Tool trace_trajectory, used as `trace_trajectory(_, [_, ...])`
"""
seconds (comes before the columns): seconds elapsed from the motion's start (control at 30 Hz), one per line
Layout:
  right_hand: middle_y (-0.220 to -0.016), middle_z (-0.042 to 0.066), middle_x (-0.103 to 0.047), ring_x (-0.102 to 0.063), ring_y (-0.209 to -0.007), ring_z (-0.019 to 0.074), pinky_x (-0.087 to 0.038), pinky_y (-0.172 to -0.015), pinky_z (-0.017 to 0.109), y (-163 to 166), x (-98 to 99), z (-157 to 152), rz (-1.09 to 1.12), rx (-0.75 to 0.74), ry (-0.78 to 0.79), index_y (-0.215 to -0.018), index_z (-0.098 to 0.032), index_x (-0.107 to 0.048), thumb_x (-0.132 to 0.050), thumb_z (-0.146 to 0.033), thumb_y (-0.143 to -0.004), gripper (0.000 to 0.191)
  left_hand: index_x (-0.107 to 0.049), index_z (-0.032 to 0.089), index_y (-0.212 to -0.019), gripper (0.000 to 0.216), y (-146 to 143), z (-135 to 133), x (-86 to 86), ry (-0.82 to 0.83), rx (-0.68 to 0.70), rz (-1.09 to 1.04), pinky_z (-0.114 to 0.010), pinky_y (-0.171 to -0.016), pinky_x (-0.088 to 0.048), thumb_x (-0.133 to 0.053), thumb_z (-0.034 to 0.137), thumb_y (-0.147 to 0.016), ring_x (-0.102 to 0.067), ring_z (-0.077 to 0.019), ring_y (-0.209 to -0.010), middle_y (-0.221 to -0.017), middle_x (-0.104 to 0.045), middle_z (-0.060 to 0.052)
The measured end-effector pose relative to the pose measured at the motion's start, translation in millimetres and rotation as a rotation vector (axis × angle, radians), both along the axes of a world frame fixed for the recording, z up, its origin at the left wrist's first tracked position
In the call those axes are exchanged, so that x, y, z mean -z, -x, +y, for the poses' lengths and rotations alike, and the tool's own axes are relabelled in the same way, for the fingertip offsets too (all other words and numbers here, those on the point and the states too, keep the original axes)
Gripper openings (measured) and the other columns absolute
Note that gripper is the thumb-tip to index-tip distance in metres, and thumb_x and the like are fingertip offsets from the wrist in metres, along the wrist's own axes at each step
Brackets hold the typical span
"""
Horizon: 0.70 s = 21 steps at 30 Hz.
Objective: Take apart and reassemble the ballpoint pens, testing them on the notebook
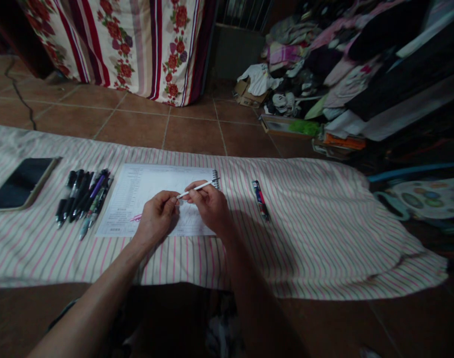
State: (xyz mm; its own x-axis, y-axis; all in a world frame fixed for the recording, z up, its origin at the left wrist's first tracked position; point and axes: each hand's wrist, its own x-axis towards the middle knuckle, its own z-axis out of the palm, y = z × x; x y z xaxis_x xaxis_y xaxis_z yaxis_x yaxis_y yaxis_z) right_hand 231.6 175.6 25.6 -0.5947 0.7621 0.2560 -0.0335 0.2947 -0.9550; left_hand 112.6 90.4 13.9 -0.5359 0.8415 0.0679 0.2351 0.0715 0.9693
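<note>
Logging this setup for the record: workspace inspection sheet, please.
surface: cream cloth with pink and grey stripes, spread on the floor
job's things: slim white pen above a printed form in a spiral-bound notebook
clutter: bundle of black and coloured pens left of the notebook; single blue-and-red pen to its right; black smartphone at far left
grippers: left hand and right hand both pinch the pen in their fingers
cables: thin dark line on the floor, crack or cord, cannot tell
surroundings: brown tile floor, red floral fabric, heaped clothes

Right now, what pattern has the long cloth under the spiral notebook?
Cloth: pink-grey stripes on cream, head view.
</note>
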Motion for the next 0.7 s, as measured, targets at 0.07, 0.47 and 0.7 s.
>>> trace_trajectory(0.07, [-0.081,0.003,-0.068,-0.069,-0.076,0.0141,-0.056,-0.07,0.026,0.0,0.9,0.4,0.0,-0.006,0.015,-0.088,-0.02,-0.059,-0.052,-0.033,-0.084,0.015,-0.064,0.019,-0.075,0.014,0.1,0.1,0.4,-0.001,0.009,-0.012,-0.025,-0.055,-0.042,-0.054,0.028,-0.078,-0.051,-0.012,-0.053,-0.057,-0.056,0.002])
trace_trajectory(0.47, [-0.08,0.002,-0.069,-0.068,-0.071,0.0137,-0.054,-0.063,0.024,-1.9,-1.3,1.6,-0.006,0.034,-0.018,-0.087,-0.019,-0.058,-0.051,-0.029,-0.085,0.012,-0.065,0.016,-0.078,0.013,-4.7,2.3,-6.0,-0.016,0.029,-0.184,-0.024,-0.055,-0.044,-0.061,0.027,-0.071,-0.054,-0.0112,-0.053,-0.056,-0.059,0.002])
trace_trajectory(0.7, [-0.074,0.002,-0.07,-0.068,-0.064,0.0127,-0.054,-0.06,0.023,-2.7,-3.8,0.1,-0.048,0.046,-0.007,-0.088,-0.019,-0.057,-0.05,-0.031,-0.085,0.014,-0.065,0.014,-0.081,0.019,-3.8,2.9,-1.0,0.012,0.027,-0.231,-0.024,-0.054,-0.042,-0.063,0.03,-0.071,-0.053,-0.0109,-0.052,-0.055,-0.059,0.001])
